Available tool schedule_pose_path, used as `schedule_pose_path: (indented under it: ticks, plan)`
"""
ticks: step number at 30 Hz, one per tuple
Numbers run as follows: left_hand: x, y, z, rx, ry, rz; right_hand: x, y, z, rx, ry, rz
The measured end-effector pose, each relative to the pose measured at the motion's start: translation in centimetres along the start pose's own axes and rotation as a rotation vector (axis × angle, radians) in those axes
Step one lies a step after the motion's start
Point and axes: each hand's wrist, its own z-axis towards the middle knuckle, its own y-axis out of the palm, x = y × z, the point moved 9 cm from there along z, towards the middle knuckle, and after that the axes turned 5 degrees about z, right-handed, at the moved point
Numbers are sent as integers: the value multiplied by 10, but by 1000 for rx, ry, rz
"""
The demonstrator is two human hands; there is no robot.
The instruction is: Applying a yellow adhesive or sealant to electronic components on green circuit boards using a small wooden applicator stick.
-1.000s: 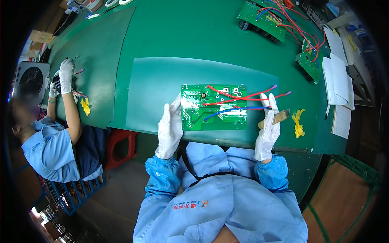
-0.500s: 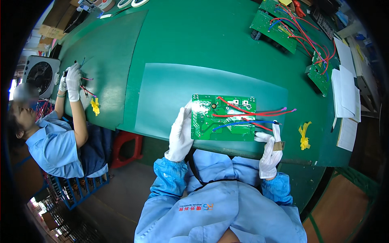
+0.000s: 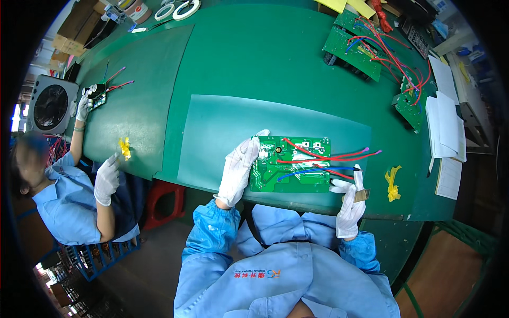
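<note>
A green circuit board with red wires and a blue wire is in front of me, over a pale translucent mat. My gloved left hand grips its left edge, one finger reaching past the far corner. My gloved right hand is beside the board's right edge, its index finger stretched out to the tips of the blue wire and a short red wire. Its thumb is apart from that finger, near the board's edge. A brown tape strip wraps one finger. Yellow strips lie right of this hand.
Several wired boards stand at the far right, by papers. Tape rolls lie at the back. On the left, a co-worker's gloved hand is near yellow strips; the other holds a small board. A fan stands beyond.
The board and both my hands appear slightly lower in the picture as the view shifts. My left hand has moved a little along the board's edge. The co-worker's near hand has come down toward the yellow strips.
</note>
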Motion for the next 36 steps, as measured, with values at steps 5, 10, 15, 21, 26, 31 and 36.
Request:
schedule_pose_path:
  ticks: [5,10,15,21,26,31,36]
  plan:
    - [-1,-2,0,5,34,34,7,-5,-2,1,96,59]
    - [7,-3,-5,98,217,231,-43,-43,27,82,-10,78]
    - [27,6,-15,69,523,390,-69,-24,103,-18,142,-9]
    - [18,7,-13,49,397,397,-90,47,127,-700,-288,-426]
    - [13,5,-10,35,275,261,-116,70,112,-646,-876,-733]
    - [12,2,-13,66,251,243,-106,59,124,-551,-694,-712]
    - [-4,-20,-11,223,221,39,-101,18,128,-353,-481,-546]
